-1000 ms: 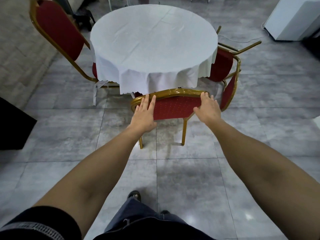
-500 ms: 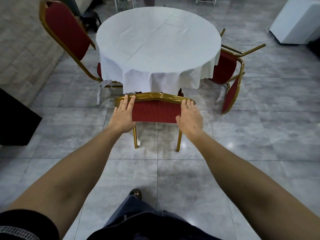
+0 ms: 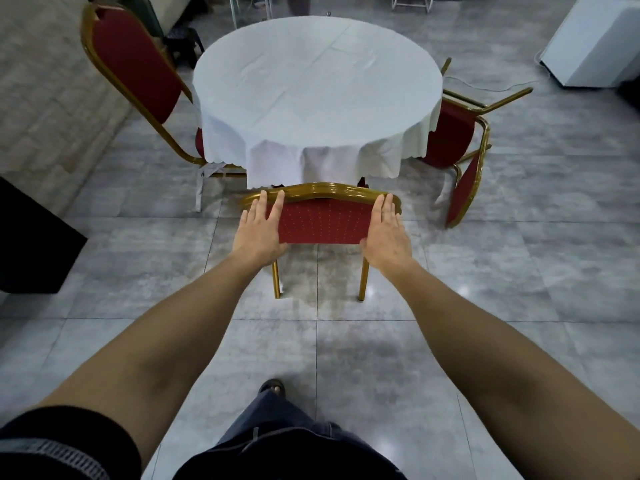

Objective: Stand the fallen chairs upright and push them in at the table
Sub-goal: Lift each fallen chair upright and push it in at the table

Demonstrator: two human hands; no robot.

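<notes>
A red-padded chair with a gold frame [image 3: 322,221] stands upright at the near side of the round table with a white cloth [image 3: 317,98], its seat hidden under the cloth. My left hand [image 3: 261,225] presses flat on the left part of its backrest, fingers straight. My right hand [image 3: 386,230] presses flat on the right part the same way. At the table's right a second red chair [image 3: 460,147] lies tipped on its side, legs pointing right. A third red chair [image 3: 135,71] stands upright at the table's left.
A white appliance [image 3: 595,39] stands at the far right with a cable running over the grey tiled floor. A dark cabinet [image 3: 31,244] juts in at the left by the stone wall. Metal legs of other furniture show beyond the table.
Both hands have pushed the near chair forward and leftward, so it now sits square to the table with its seat under the cloth.
</notes>
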